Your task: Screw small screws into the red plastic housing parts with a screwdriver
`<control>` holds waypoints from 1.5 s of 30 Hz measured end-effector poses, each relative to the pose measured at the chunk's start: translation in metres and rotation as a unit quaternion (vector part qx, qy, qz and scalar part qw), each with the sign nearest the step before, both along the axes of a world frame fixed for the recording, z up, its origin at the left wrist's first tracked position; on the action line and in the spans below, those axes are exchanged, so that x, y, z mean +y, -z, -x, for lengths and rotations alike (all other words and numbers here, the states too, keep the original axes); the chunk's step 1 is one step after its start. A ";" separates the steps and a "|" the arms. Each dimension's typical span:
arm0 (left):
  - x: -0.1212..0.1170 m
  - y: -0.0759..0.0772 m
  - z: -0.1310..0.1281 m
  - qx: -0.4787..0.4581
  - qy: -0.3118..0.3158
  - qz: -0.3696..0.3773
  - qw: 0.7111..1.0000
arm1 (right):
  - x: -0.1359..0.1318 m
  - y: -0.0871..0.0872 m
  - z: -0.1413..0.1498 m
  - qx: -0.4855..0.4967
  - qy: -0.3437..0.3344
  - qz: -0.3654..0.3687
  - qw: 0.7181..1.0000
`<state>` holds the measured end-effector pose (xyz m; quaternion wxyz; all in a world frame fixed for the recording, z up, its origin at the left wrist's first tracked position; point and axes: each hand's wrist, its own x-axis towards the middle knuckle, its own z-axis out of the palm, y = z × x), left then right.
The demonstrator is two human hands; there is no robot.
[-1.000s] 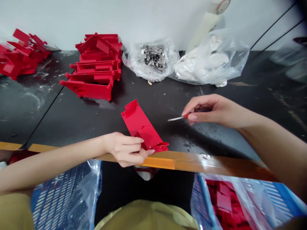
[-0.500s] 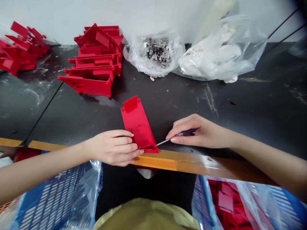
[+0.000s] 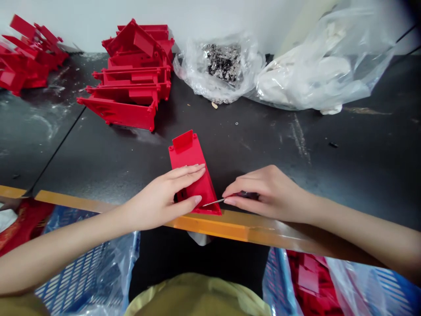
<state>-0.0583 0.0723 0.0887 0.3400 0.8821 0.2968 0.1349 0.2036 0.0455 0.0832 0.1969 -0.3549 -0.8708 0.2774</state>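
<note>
A red plastic panel point(image 3: 190, 154) with a raised tab at its far end lies at the table's front edge. My left hand point(image 3: 167, 193) rests across it, fingers stretched flat over its middle and the thumb apart, near its front part. In my right hand point(image 3: 259, 191) is a slim screwdriver point(image 3: 215, 202) with a dark handle, pinched between thumb and fingers. Its thin metal tip reaches over the near end of the panel, close to my left thumb. Whether the tip touches the panel I cannot tell.
Red panels point(image 3: 131, 83) stand in a row at the back, with another red pile point(image 3: 26, 57) further left. Clear bags hold small dark pieces point(image 3: 223, 63) and white items point(image 3: 315, 79). Blue baskets point(image 3: 75, 267) flank my lap; the right one contains red parts point(image 3: 312, 281).
My left hand has moved from the panel's left edge onto its top, with fingers now extended. The screwdriver's tip has shifted left, further over the panel.
</note>
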 end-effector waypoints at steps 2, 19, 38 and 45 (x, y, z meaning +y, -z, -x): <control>-0.002 -0.001 -0.002 0.003 -0.013 0.006 1.000 | -0.004 0.003 0.001 -0.046 0.020 -0.065 0.997; 0.007 -0.013 -0.008 0.070 0.013 0.015 0.997 | -0.003 -0.006 -0.008 -0.035 -0.062 -0.072 0.995; 0.013 -0.020 -0.018 0.121 -0.017 0.010 0.992 | -0.022 0.020 0.000 -0.044 0.026 -0.149 0.988; 0.014 -0.029 -0.023 0.222 0.020 -0.074 0.972 | -0.024 0.021 0.001 -0.029 0.037 -0.142 0.989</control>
